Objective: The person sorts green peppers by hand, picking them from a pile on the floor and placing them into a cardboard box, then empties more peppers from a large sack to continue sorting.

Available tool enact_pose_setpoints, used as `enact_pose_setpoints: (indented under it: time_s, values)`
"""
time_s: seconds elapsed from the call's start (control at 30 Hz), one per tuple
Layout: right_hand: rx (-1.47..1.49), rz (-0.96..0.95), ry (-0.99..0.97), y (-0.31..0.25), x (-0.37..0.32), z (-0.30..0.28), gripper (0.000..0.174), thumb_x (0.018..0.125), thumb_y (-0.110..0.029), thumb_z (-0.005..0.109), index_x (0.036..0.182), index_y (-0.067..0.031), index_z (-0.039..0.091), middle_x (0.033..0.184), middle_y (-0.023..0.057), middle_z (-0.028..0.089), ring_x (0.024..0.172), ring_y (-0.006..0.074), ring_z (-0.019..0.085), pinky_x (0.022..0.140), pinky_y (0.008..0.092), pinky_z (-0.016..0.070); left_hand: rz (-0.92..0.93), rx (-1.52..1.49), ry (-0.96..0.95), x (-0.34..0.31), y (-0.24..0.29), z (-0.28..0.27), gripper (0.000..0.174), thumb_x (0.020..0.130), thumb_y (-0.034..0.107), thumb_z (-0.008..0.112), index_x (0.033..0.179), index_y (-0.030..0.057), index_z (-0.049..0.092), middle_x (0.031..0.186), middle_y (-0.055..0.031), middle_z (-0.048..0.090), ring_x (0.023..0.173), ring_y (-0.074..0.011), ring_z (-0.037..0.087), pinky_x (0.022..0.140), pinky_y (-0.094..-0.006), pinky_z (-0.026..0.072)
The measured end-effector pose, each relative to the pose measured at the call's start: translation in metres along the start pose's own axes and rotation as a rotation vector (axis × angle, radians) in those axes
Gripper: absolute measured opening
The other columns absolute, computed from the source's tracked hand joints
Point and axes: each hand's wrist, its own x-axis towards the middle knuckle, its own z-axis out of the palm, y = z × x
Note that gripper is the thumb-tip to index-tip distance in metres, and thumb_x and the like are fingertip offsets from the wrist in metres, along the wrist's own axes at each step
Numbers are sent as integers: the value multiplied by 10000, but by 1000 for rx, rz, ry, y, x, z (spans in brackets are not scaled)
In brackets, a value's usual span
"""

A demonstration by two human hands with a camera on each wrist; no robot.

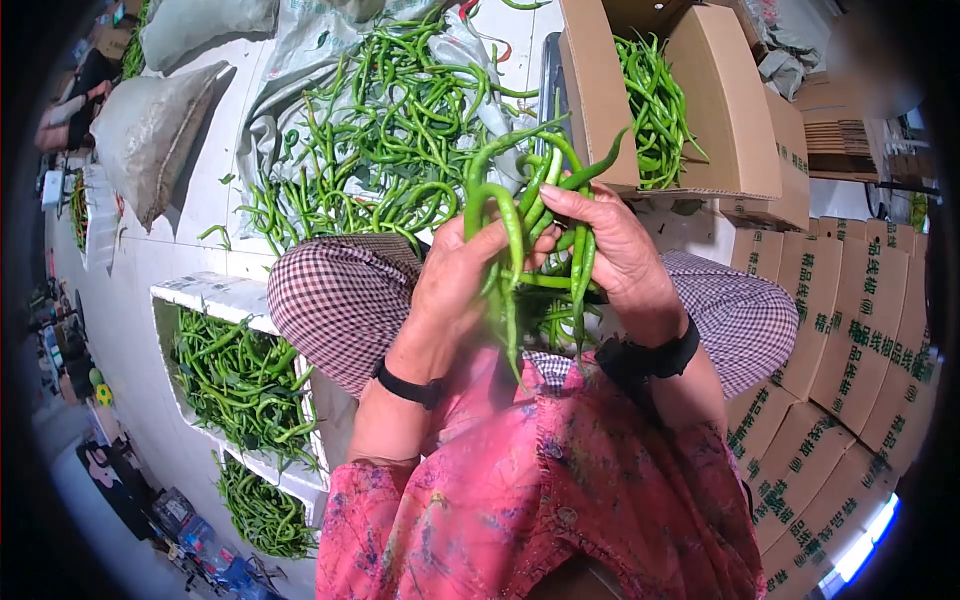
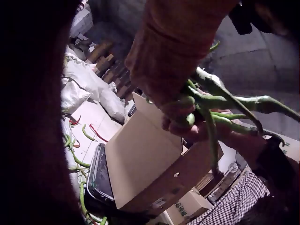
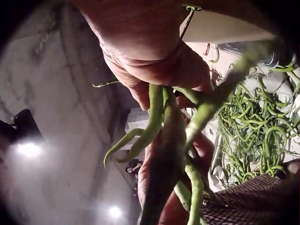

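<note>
Produce-packing room: heaped peppers (image 1: 405,125), stacked cartons (image 1: 838,335)

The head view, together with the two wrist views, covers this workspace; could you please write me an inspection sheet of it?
Surface: pale floor, partly covered by a plastic sheet.
Job's things: green peppers in the hands; a loose pepper heap on the sheet; more in an open cardboard box and a white box.
Clutter: stuffed sacks left of the sheet; a dark tray beside the cardboard box.
Left hand: holds peppers.
Right hand: holds peppers, thumb against them.
Cables: nothing seen.
Surroundings: printed cartons at the person's right; farther edges too dark or distorted to tell.
</note>
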Motion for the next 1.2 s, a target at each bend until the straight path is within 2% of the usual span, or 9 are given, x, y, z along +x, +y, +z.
enact_pose_setpoints:
  time_s: [0.33,0.6,0.7,0.8,0.87,0.97,1.07,1.17,1.2]
  values:
    - [-114,-103,27,1,7,10,293,907,-162,645,1123,25,578,969,113,671,808,175,678,639,304,582,60,-154,46,5,-2,-9,257,930,184,598,1076,-26,572,1061,-167,638,951,-298,670,807,-406,589]
    - [-82,-107,-25,-6,-2,13,301,946,-186,589,1162,9,514,1031,169,665,856,223,678,641,316,585,-13,-239,-47,6,-4,-10,315,951,204,581,1153,-37,574,1145,-206,625,962,-273,658,833,-401,577]
    - [-81,-442,66,-7,1,15,229,962,-112,550,1165,-12,511,997,140,642,959,241,663,815,360,577,84,-320,133,8,-6,-16,304,934,249,624,1089,-7,570,906,-103,645,767,-195,627,803,-415,550]
    - [-83,-508,65,-16,-2,19,214,962,-113,555,1150,-18,515,960,112,634,960,237,663,813,352,571,149,-359,122,5,-5,-24,265,975,220,540,1092,-18,531,787,-73,615,800,-228,655,814,-443,553]
    - [-156,-501,105,-25,-10,23,254,948,-137,581,1160,-15,514,937,79,624,920,206,658,802,325,554,183,-386,261,7,0,-20,267,976,211,544,1115,-16,515,625,9,451,560,-143,485,697,-384,542]
    - [-762,-273,37,-29,-15,26,414,889,-198,662,1237,-8,541,1013,34,614,834,110,591,799,261,487,212,-428,91,6,0,-31,272,975,210,547,1120,-18,512,626,20,413,572,-124,453,665,-353,527]
    - [-666,19,-186,-9,-9,18,438,883,-187,665,1267,-14,545,1100,18,609,904,85,555,838,248,466,233,-488,48,7,0,-25,265,977,204,545,1126,-12,514,676,1,461,597,-127,476,646,-344,529]
    - [-695,-28,-256,10,-6,20,492,866,-128,665,1320,-22,509,1087,2,615,956,89,553,867,252,459,207,-421,270,6,7,-18,221,976,185,542,1106,7,538,807,-49,544,688,-176,582,658,-353,549]
    - [-646,-70,-235,17,-4,19,515,861,-123,671,1334,-22,496,1085,2,617,942,85,558,852,248,463,208,-427,167,5,5,-25,243,969,183,556,1134,5,545,863,-65,585,776,-197,614,713,-359,552]
